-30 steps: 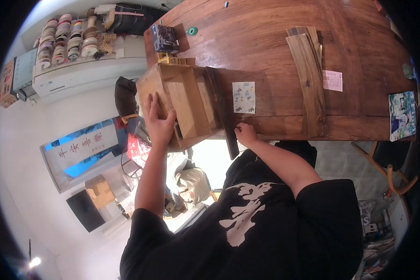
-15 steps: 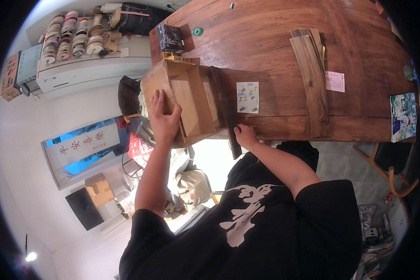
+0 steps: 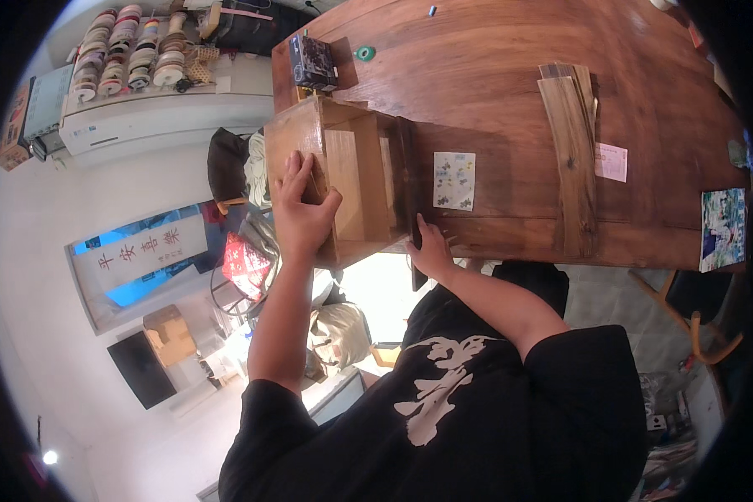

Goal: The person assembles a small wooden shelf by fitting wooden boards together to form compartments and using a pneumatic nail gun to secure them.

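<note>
An open-fronted wooden box stands at the table's left end, its light inside divided by a panel. My left hand rests on its left side with the fingers spread and the thumb apart. Along the box's right side runs a dark wooden board, its near end reaching past the table edge. My right hand touches this board near that end, fingers stretched out and thumb apart. Whether the board is fixed to the box, I cannot tell.
Several loose wooden planks lie together on the table, beside a pink slip. A printed sheet sits right of the box. Farther back are a dark patterned carton and a green tape roll. A chair stands at right.
The dark board has turned and now lies closer along the box's side. My right hand has loosened its grip on it and stretched its fingers. My left hand stays on the box.
</note>
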Demonstrator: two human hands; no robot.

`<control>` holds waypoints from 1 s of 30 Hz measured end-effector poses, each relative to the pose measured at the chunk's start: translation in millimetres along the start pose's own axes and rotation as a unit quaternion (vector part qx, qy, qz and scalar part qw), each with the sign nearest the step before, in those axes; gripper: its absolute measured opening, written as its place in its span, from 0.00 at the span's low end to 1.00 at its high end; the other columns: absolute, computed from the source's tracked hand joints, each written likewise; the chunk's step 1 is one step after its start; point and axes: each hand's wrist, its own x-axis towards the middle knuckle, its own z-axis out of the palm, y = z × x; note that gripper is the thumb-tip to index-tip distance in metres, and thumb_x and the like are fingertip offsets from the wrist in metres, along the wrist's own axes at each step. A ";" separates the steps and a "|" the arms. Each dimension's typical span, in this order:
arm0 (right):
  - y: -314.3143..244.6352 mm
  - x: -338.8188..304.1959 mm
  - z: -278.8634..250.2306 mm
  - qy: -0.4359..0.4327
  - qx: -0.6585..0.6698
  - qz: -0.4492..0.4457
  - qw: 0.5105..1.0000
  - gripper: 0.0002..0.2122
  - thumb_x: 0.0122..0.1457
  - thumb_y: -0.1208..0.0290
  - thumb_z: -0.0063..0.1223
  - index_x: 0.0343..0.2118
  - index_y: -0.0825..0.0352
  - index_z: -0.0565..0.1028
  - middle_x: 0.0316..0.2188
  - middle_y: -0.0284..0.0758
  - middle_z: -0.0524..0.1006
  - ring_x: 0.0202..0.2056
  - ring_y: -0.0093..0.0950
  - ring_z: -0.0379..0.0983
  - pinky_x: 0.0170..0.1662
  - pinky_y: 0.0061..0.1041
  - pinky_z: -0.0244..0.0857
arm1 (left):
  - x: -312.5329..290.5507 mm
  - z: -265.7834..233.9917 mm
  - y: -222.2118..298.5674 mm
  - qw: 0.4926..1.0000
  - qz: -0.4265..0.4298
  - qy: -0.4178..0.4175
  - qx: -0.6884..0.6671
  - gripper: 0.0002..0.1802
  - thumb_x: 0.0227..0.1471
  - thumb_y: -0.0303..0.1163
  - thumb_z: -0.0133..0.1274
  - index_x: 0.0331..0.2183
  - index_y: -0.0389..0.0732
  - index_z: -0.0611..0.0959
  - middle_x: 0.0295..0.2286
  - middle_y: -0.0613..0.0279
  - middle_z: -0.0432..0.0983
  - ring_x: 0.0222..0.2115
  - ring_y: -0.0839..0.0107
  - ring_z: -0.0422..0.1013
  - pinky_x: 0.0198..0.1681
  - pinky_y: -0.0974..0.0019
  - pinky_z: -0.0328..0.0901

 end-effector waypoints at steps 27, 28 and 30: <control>-129.1 9.4 -113.9 0.094 0.027 0.030 0.995 0.47 0.46 0.47 0.77 0.61 0.74 0.66 0.55 0.52 0.76 0.56 0.46 0.75 0.59 0.40 0.69 | -69.5 -63.1 -93.2 0.880 -0.249 0.107 -0.390 0.42 0.49 0.14 0.53 0.68 0.32 0.68 0.59 0.52 0.74 0.54 0.70 0.75 0.54 0.71 0.70; -145.8 3.3 -125.0 0.112 -0.016 0.019 0.993 0.46 0.46 0.49 0.77 0.61 0.74 0.66 0.55 0.52 0.76 0.56 0.46 0.75 0.59 0.41 0.69 | -83.9 -51.6 -98.2 0.861 -0.252 0.134 -0.420 0.42 0.51 0.16 0.55 0.68 0.32 0.67 0.58 0.53 0.74 0.53 0.69 0.75 0.53 0.70 0.70; -160.3 2.8 -130.4 0.148 -0.082 0.001 0.986 0.44 0.46 0.53 0.76 0.60 0.74 0.66 0.53 0.52 0.76 0.55 0.48 0.75 0.57 0.43 0.70 | -113.7 -27.7 -97.1 0.822 -0.250 0.187 -0.477 0.40 0.54 0.19 0.58 0.67 0.33 0.67 0.57 0.54 0.75 0.51 0.67 0.76 0.53 0.70 0.70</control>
